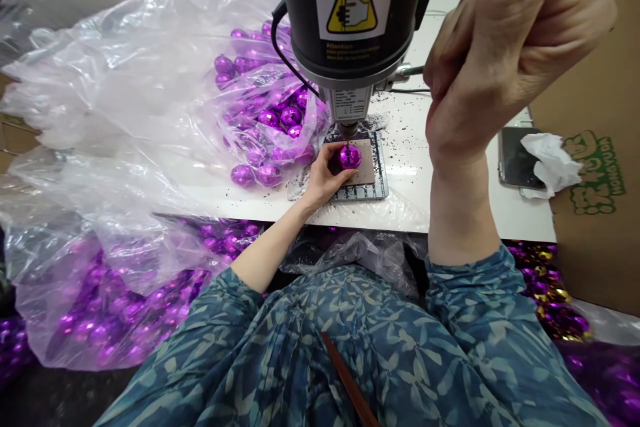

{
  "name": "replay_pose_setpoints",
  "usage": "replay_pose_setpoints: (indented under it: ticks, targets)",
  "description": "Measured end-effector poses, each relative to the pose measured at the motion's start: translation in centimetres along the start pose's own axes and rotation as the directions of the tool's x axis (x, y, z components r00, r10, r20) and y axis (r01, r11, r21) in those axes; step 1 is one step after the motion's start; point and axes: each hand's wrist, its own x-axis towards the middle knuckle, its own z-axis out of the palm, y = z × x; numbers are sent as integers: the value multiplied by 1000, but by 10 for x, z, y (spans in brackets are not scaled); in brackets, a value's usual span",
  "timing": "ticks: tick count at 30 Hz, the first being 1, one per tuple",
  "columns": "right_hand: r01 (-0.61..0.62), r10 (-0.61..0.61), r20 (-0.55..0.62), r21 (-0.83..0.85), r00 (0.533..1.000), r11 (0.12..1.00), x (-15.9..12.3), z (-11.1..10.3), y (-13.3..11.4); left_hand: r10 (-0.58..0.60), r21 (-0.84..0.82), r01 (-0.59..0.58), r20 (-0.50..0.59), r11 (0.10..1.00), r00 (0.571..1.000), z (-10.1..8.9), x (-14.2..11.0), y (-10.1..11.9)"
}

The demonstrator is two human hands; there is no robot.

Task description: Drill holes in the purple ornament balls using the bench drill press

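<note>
With thumb and fingers around its left side, my left hand (327, 175) grips a shiny purple faceted ball (351, 157). The ball rests on a brown board (367, 167) on the metal base (382, 177) of a bench drill press (353, 90). Directly above the ball, the drill bit (347, 139) reaches down to its top; whether it has entered the ball I cannot tell. My right hand (515, 47) is raised at the upper right, closed around the drill press's feed handle (414, 71), most of which the fingers hide.
Many purple balls (290, 116) lie in a clear plastic bag (150, 80) on the left. Dark shavings dot the white table (410, 193). A phone (517, 159) with crumpled tissue (553, 163) lies at right, beside a cardboard box (595, 113). More bagged balls (110, 327) sit below the table edge.
</note>
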Motion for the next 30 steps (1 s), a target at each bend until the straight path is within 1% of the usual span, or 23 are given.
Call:
replay_pose_setpoints:
  ticks: [5, 10, 13, 16, 20, 25, 28, 30]
  targets:
    - [71, -71, -27, -2, 997, 998, -16, -6, 6, 15, 1, -15, 10, 1000, 1000, 0, 0, -2]
    - [103, -105, -57, -29, 993, 994, -29, -7, 15, 18, 16, -18, 11, 1000, 1000, -1, -1, -2]
    - [116, -122, -81, -74, 989, 990, -35, -10, 22, 31, 3, -31, -4, 1000, 1000, -1, 0, -2]
    - [106, -123, -121, -132, 985, 986, -43, -14, 28, 12, 1, -12, 0, 1000, 1000, 0, 0, -3]
    - [126, -143, -106, -156, 984, 980, -55, -24, 42, 21, -27, -21, -1, 999, 1000, 2, 1, -4]
    - [215, -228, -94, -131, 969, 968, -70, -33, 61, 37, -58, -38, -19, 998, 999, 2, 0, -4]
    - [212, -222, -85, -116, 971, 970, -65, -28, 53, 49, -62, -50, -13, 997, 999, 2, 1, -6]
    - [173, -183, -97, -103, 978, 980, -48, -19, 37, 51, -42, -52, -14, 998, 999, 3, 3, -7]
